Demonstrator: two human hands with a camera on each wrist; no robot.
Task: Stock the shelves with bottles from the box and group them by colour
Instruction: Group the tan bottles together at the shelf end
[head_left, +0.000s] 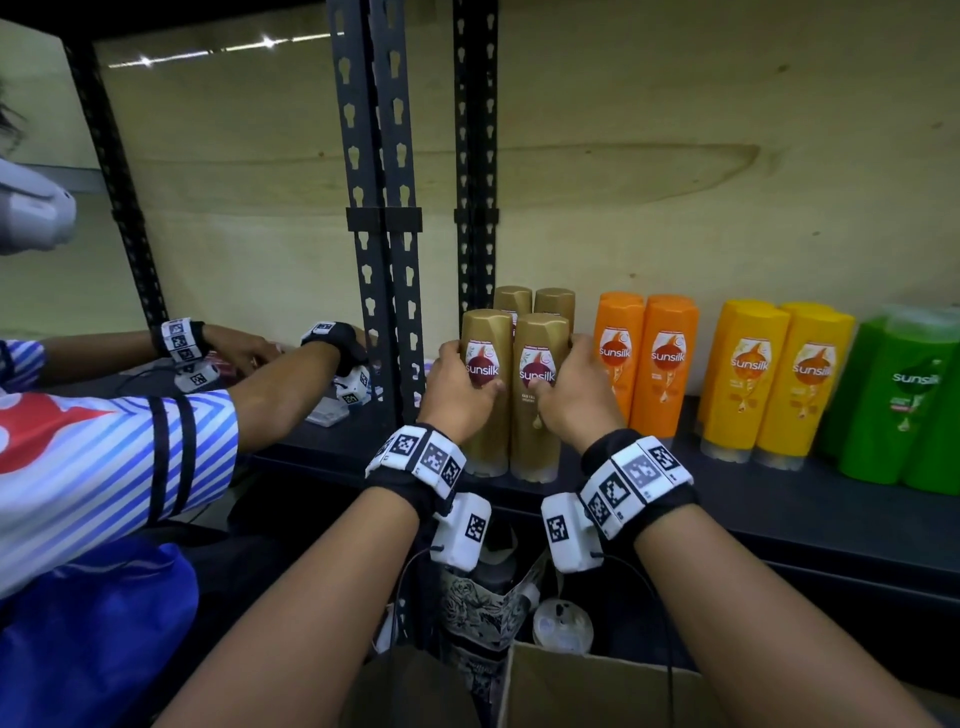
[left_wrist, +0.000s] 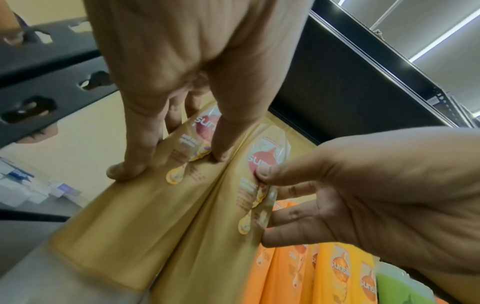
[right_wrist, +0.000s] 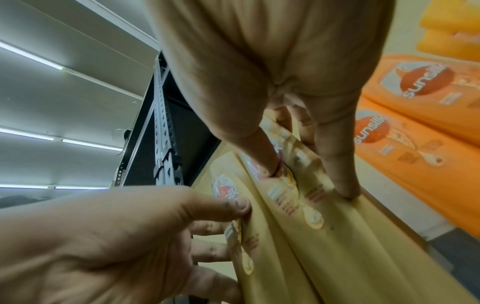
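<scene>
Gold front bottles (head_left: 511, 395) stand upright, touching; our left hand (head_left: 457, 389) grips the left one, right hand (head_left: 574, 395) the right, equally near.

head view above, wrist views close, sharing gold bottles (head_left: 511, 395)

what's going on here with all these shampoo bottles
A person is stocking a black shelf with bottles grouped by colour. Their left hand grips the front left gold bottle and their right hand grips the front right gold bottle, both standing upright on the shelf with two more gold ones behind. To the right stand orange bottles, yellow bottles and green bottles. A cardboard box sits below. A second person works at the next bay.
</scene>
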